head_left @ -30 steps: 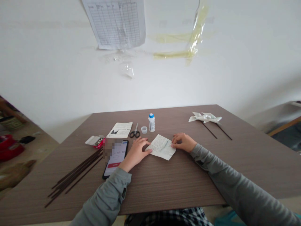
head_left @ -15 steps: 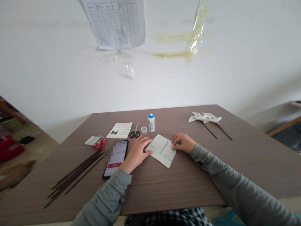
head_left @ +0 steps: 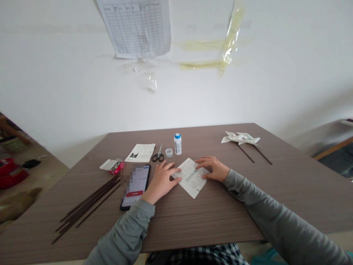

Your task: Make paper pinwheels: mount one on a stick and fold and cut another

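Both hands lie flat at frame centre, fingers spread, gripping nothing; my left hand [head_left: 161, 180] and right hand [head_left: 213, 168] press the printed paper sheet [head_left: 191, 178] onto the table [head_left: 193, 217]; a phone [head_left: 135, 185] lies just left.

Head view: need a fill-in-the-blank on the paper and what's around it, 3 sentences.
1. Both hands, left hand and right hand, press flat on the ____.
2. The scissors lie between the booklet and the small ____.
3. The phone lies just right of the dark ____.

Missing words: paper; cap; sticks
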The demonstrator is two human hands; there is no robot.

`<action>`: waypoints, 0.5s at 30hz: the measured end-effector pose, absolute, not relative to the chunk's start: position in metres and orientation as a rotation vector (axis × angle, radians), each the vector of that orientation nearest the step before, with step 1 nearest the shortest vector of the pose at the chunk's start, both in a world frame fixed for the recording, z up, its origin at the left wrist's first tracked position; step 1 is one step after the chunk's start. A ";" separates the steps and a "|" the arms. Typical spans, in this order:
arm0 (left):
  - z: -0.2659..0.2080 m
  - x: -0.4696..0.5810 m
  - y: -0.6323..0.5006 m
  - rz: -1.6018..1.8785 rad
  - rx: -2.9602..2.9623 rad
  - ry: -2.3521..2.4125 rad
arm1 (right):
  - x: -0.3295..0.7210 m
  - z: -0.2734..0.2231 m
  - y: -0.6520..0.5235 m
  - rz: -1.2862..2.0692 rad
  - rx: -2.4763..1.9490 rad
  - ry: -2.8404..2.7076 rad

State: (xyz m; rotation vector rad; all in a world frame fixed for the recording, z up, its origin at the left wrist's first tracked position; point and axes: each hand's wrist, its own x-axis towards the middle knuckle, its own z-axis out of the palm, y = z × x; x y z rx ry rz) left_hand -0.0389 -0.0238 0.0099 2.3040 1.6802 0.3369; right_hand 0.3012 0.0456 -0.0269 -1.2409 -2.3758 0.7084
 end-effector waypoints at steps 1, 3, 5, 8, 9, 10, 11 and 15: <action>0.009 -0.039 -0.024 0.330 2.316 1.683 | 0.301 -0.027 0.045 0.730 -1.241 -2.386; 0.008 -0.039 -0.024 0.327 2.342 1.687 | 0.301 -0.026 0.044 0.768 -1.235 -2.399; 0.006 -0.038 -0.025 0.325 2.361 1.695 | 0.301 -0.025 0.043 0.795 -1.221 -2.407; 0.004 -0.038 -0.026 0.323 2.362 1.714 | 0.301 -0.023 0.042 0.802 -1.220 -2.418; 0.004 -0.038 -0.026 0.323 2.359 1.716 | 0.300 -0.022 0.042 0.796 -1.225 -2.422; 0.004 -0.038 -0.026 0.325 2.355 1.713 | 0.300 -0.022 0.041 0.785 -1.228 -2.425; 0.004 -0.038 -0.026 0.329 2.352 1.705 | 0.299 -0.022 0.040 0.771 -1.230 -2.427; 0.004 -0.039 -0.027 0.345 2.338 1.641 | 0.295 -0.022 0.035 0.681 -1.222 -2.425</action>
